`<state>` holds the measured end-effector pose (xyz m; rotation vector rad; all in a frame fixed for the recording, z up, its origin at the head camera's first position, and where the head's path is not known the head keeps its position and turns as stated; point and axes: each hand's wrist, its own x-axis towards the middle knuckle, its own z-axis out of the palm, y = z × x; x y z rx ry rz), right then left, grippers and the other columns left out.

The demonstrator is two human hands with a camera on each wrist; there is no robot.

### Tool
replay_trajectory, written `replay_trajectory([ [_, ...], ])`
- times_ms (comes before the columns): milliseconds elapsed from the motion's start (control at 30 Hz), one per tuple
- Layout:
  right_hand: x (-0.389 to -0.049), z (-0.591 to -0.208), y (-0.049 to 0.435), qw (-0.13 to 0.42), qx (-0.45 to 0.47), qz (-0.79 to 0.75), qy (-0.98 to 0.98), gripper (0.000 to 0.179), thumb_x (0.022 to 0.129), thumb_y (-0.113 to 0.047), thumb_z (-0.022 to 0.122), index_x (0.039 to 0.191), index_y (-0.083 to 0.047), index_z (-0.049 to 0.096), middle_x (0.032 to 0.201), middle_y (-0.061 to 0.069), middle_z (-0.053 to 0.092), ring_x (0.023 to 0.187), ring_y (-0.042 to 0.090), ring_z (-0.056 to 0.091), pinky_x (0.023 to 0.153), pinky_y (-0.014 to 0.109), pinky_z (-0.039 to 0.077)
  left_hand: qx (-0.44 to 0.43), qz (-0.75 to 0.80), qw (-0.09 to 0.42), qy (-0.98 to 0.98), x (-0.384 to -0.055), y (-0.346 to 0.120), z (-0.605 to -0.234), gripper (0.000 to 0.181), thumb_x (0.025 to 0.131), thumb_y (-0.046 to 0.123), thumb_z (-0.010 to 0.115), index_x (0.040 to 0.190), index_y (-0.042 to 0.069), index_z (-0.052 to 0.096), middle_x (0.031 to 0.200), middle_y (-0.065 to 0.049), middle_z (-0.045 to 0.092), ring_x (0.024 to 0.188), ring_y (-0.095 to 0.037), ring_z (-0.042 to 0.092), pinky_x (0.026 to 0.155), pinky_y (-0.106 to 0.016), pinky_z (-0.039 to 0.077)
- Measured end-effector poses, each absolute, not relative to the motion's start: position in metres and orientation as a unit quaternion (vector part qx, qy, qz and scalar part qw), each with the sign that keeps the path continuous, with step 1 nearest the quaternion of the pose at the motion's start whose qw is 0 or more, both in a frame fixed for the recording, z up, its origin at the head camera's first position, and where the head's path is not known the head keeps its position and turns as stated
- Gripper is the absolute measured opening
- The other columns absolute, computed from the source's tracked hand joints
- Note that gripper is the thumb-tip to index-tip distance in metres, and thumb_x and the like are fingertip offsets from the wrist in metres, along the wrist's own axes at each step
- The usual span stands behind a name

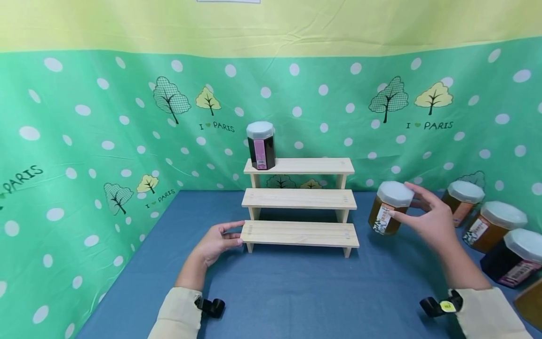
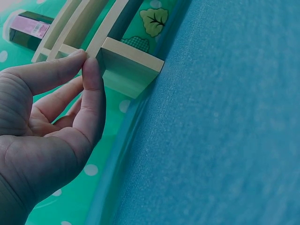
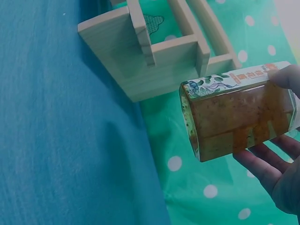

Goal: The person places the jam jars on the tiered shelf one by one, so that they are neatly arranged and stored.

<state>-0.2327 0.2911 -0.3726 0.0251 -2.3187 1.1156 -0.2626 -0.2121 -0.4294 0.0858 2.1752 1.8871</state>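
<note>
A three-step wooden display stand stands on the blue cloth. My left hand pinches the left end of its lowest step, thumb and fingertip at the board's edge in the left wrist view. On the left of the top step sits a dark jar with a white lid and a purple label. To the right of the stand, my right hand grips an amber honey jar by its sides, thumb at the label. This jar is six-sided, white-lidded and slightly tilted, above its shadow on the cloth.
At the right stand two more amber jars, a dark jar with a pink label, and part of another brown container at the frame edge. Behind the table hangs a green dotted curtain.
</note>
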Motion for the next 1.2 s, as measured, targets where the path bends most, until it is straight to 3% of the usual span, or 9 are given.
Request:
replay_trajectory([
  [600, -0.219, -0.347, 0.271, 0.291, 0.035, 0.440, -0.849, 0.074, 0.075, -0.018, 0.086, 0.142, -0.019, 0.054, 0.126, 0.024, 0.058, 0.091, -0.005, 0.051, 0.063, 0.011, 0.046, 0.033, 0.649, 0.126, 0.749, -0.262, -0.212, -0.430, 0.057, 0.086, -0.006, 0.068, 0.140, 0.000, 0.051, 0.112, -0.016, 0.065, 0.089, -0.019, 0.065, 0.081, -0.038, 0.055],
  [933, -0.216, -0.335, 0.257, 0.291, 0.052, 0.456, -0.839, 0.073, 0.075, -0.013, 0.086, 0.141, -0.020, 0.055, 0.121, -0.002, 0.059, 0.093, 0.003, 0.053, 0.068, 0.007, 0.047, 0.022, 0.648, 0.127, 0.750, -0.262, -0.212, -0.430, 0.055, 0.086, -0.005, 0.069, 0.139, 0.002, 0.053, 0.119, -0.018, 0.063, 0.089, -0.020, 0.064, 0.081, -0.037, 0.054],
  [1200, -0.218, -0.329, 0.249, 0.285, 0.073, 0.465, -0.835, 0.076, 0.073, -0.010, 0.087, 0.142, -0.015, 0.053, 0.121, -0.004, 0.059, 0.092, 0.002, 0.055, 0.068, 0.009, 0.048, 0.025, 0.652, 0.129, 0.747, -0.262, -0.212, -0.429, 0.057, 0.085, -0.004, 0.071, 0.139, 0.000, 0.052, 0.119, -0.017, 0.064, 0.091, -0.021, 0.065, 0.082, -0.038, 0.054],
])
